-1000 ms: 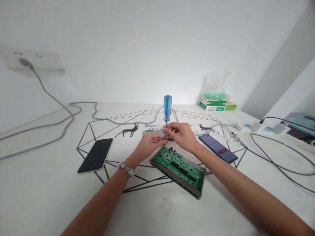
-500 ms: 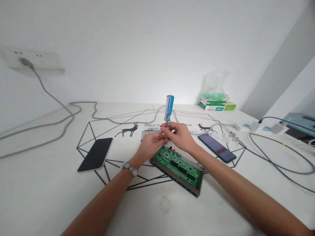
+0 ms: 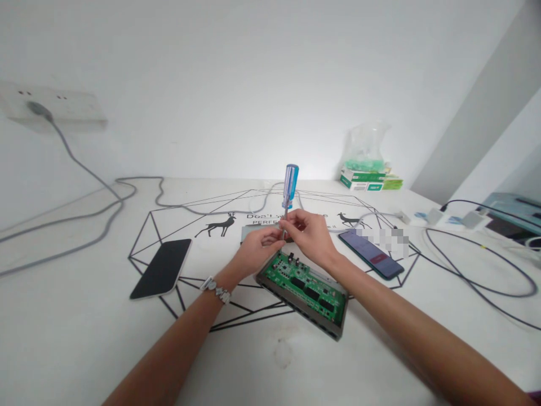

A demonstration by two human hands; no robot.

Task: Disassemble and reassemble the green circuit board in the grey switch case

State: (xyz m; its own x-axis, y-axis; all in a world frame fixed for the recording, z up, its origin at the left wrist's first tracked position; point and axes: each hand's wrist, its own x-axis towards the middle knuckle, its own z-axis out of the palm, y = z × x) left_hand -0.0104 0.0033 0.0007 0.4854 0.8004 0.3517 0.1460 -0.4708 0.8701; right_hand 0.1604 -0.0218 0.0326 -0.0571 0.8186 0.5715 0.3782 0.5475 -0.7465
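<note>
A screwdriver (image 3: 290, 183) with a blue and clear handle stands nearly upright, its tip down at the back left corner of a green circuit board (image 3: 302, 287). The board sits in a grey metal casing (image 3: 291, 308), tilted on the table. My right hand (image 3: 310, 234) pinches the metal shaft just below the handle. Lower down, my left hand (image 3: 257, 248) has its thumb and fingers closed about the shaft near the tip. Whether a screw is under the tip is hidden by the fingers. Behind my left hand, a grey flat piece (image 3: 249, 232) is partly covered.
A dark-screened phone (image 3: 163, 269) lies at left, another phone (image 3: 371, 254) with a lit screen at right. Cables (image 3: 486, 248) and a power strip (image 3: 448, 219) occupy the right side. Green and white boxes (image 3: 362, 177) stand against the wall. A grey cord (image 3: 80, 160) runs from the socket.
The view has shifted slightly. My right fingers sit a little differently on the shaft; the screwdriver stays upright at the same corner of the board.
</note>
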